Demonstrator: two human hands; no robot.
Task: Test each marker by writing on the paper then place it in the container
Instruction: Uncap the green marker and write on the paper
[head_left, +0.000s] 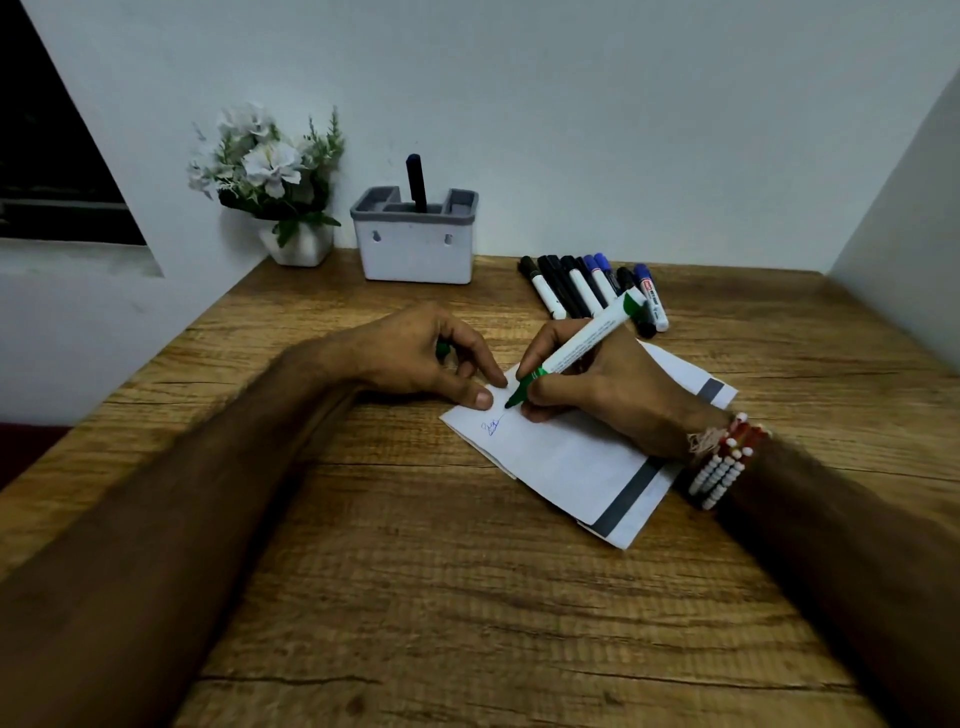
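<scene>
My right hand grips a green marker like a pen, its tip touching the paper, so I judge I am testing it. My left hand curls around the green cap, probably to have it ready to go back on. Its thumb and forefinger press the paper's left corner so the sheet cannot slide. A small blue scribble sits just beside the tip; no green line shows yet. A beaded bracelet circles my right wrist. The paper lies angled on the wooden counter. Beyond it, to the right, black and blue markers lie side by side, likely awaiting their turn. At the back, by the wall, stands the white container with one blue marker upright inside, presumably tested. White flowers sit left of it.
</scene>
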